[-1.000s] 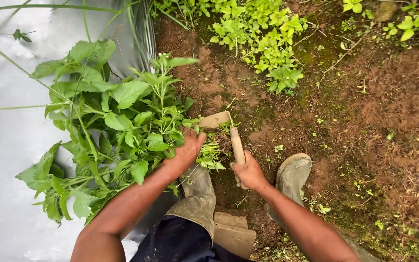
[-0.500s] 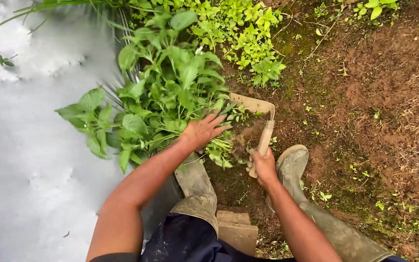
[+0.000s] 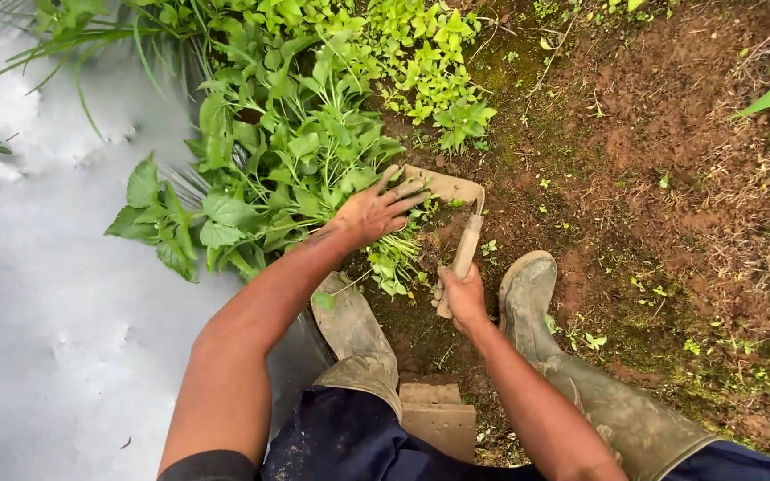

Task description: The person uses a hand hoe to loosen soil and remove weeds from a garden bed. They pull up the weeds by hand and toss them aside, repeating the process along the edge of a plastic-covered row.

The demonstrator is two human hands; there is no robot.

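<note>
My right hand (image 3: 462, 297) grips the pale wooden handle of a small hand hoe (image 3: 456, 218), whose flat muddy blade lies on the soil just ahead. My left hand (image 3: 374, 210) is spread open, fingers apart, pressing against a clump of green leafy weeds (image 3: 291, 169) and touching the blade's left edge. Both hands sit between and ahead of my two muddy rubber boots (image 3: 354, 325), the other boot (image 3: 536, 298) to the right.
Silver-white plastic mulch sheet (image 3: 37, 294) covers the left side. Brown bare soil (image 3: 670, 160) with small sprouts spreads to the right. More low green plants (image 3: 430, 80) grow ahead. A small wooden block (image 3: 438, 419) sits under me.
The view has shifted forward and right. My left hand has moved from gripping low among the weeds to spread flat by the hoe blade. My right hand keeps its hold on the handle.
</note>
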